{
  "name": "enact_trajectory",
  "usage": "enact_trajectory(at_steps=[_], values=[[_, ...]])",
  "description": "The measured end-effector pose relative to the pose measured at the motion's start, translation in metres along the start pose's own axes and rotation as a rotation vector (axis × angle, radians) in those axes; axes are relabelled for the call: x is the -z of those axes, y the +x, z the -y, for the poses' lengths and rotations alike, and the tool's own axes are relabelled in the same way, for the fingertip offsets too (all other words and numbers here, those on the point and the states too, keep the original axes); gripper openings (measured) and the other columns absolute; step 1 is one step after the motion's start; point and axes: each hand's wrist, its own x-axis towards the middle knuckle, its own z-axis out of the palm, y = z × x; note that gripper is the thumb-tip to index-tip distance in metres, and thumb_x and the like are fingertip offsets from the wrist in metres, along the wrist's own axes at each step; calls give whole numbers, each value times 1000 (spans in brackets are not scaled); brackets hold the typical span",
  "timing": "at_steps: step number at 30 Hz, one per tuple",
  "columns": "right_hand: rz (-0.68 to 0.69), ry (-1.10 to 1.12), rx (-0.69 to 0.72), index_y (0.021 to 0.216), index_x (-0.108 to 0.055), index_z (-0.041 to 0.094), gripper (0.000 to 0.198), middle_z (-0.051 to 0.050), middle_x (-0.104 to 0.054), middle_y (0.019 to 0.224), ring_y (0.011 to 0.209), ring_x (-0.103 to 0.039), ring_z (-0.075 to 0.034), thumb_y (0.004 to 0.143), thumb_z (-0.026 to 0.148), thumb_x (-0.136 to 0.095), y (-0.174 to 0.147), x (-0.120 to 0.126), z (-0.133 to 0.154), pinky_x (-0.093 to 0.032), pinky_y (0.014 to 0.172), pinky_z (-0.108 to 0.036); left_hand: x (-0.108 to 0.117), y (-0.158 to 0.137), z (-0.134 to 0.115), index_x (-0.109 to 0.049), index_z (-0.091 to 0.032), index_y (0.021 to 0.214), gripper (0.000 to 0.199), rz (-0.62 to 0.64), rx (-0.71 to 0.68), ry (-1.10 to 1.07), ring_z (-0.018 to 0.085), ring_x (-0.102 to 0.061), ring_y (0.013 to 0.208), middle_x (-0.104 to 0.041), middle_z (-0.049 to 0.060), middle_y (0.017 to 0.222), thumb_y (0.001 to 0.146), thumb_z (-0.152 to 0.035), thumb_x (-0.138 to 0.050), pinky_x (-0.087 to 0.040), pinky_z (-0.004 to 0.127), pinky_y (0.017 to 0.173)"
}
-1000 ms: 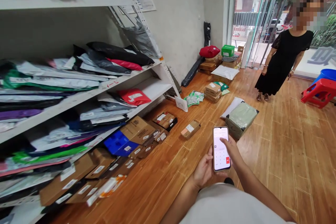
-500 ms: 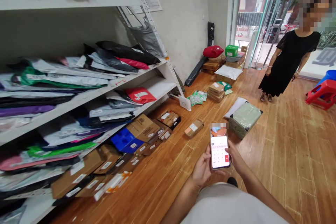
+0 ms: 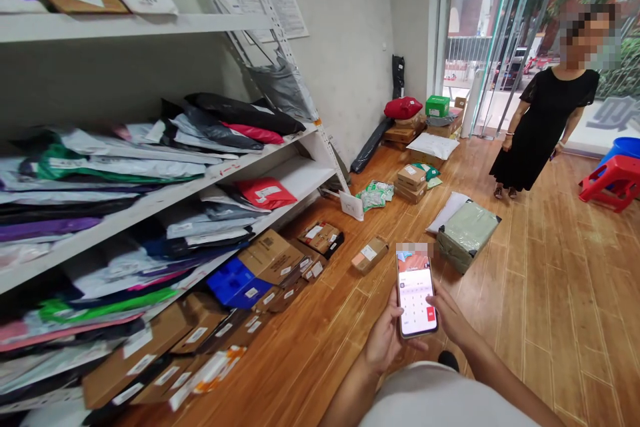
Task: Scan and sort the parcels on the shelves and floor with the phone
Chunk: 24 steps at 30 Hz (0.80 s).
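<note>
A smartphone is held upright in front of my body, its lit screen showing a number keypad with a red key at the lower right. My left hand is wrapped round its left side and lower end, the thumb on the left edge. On the other side my right hand grips the right edge, with its thumb over the keypad. Beyond the phone, on the wooden floor, lie a small brown carton and a large package in grey-green wrap.
White shelves stacked with bagged parcels fill the left side. Cartons, among them a blue box, line the floor below. More parcels lie by the far wall. A person in a black dress stands near the glass door, left of a red stool.
The whole view has tilted up slightly, so most things sit lower in the picture. Both hands still hold the phone, and its keypad remains on screen.
</note>
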Motion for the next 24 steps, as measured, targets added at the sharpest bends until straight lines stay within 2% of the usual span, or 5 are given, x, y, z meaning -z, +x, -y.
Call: enact_trajectory(at_steps=[7,13,17,20,24], values=[[99,-48,60,130,-60,25,56,-5,-71,125,115,-61,-29,74,24,-61,-2,-1,-4,-47,100,-45,-14,-5,-8,-19,-28,157,86,-169,-21,99,29,-72,89,-67,14,124,86,-44,-66,-59,30,45],[243,-131,96,147,-42,26,80,-5,-67,129,112,-62,-27,70,15,-62,-8,-1,-7,-50,95,-43,-25,-6,-11,-28,-19,152,97,-251,-37,227,26,-71,76,-72,14,109,73,-47,-76,-52,24,37],[199,-119,86,146,-45,26,70,-5,-67,129,114,-61,-27,77,19,-58,-10,-2,-8,-48,99,-45,-29,-5,-9,-34,-21,150,93,-317,-105,360,18,-66,61,-73,10,99,71,-39,-79,-46,18,35],[147,-57,49,140,-52,27,60,-6,-65,132,119,-59,-29,81,25,-57,-8,-2,-10,-46,102,-47,-25,-5,-8,-34,-21,151,88,-287,-96,273,17,-66,61,-73,9,98,74,-35,-73,-48,19,37],[75,25,39,133,-58,25,59,-6,-67,130,116,-60,-30,74,26,-63,-3,0,-13,-47,101,-46,-15,-4,-7,-30,-26,155,84,-181,-61,106,27,-71,82,-70,13,118,78,-36,-63,-55,26,44]])
